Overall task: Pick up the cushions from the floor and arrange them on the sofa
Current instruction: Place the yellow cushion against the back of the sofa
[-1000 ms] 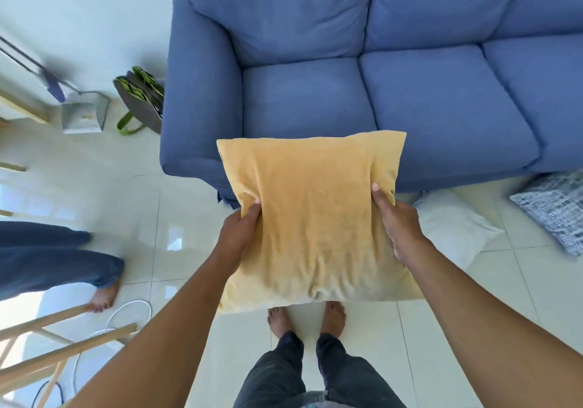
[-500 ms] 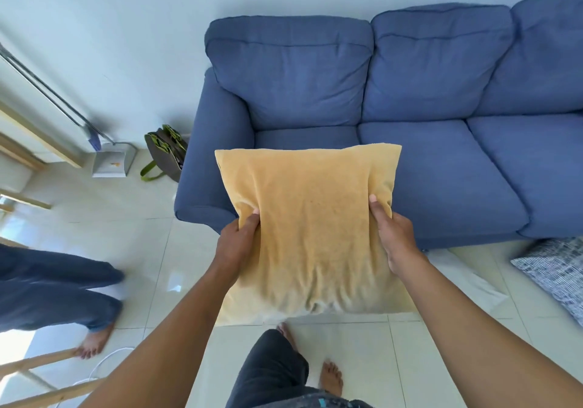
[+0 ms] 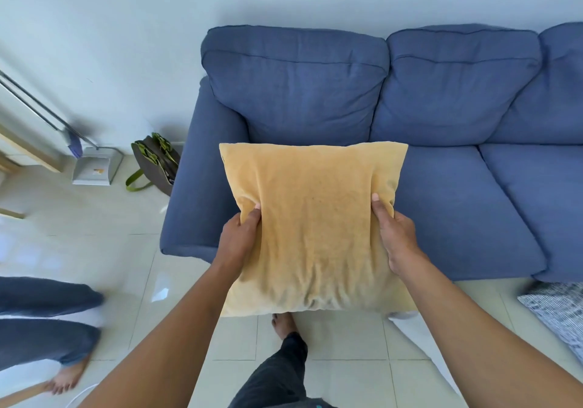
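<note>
I hold a yellow cushion [image 3: 315, 218] in the air in front of the left end of the blue sofa [image 3: 457, 205]. My left hand [image 3: 240, 237] grips its left edge and my right hand [image 3: 398, 237] grips its right edge. The cushion hides the left seat of the sofa. A white cushion [image 3: 419, 338] lies on the tiled floor at my right, partly hidden by my right arm. A grey patterned cushion [image 3: 558, 309] lies on the floor at the far right, cut off by the frame's edge.
Another person's legs in blue trousers [image 3: 44, 319] stand at the left. A dark bag with green straps [image 3: 156, 161] and a dustpan [image 3: 93, 167] with a broom sit beside the sofa's left armrest. My own leg and bare foot [image 3: 284, 325] are below the cushion.
I have stepped closer to the sofa with the yellow cushion raised, and my view has tilted up to show the sofa's backrests and the wall. The other person's legs have shifted at the left.
</note>
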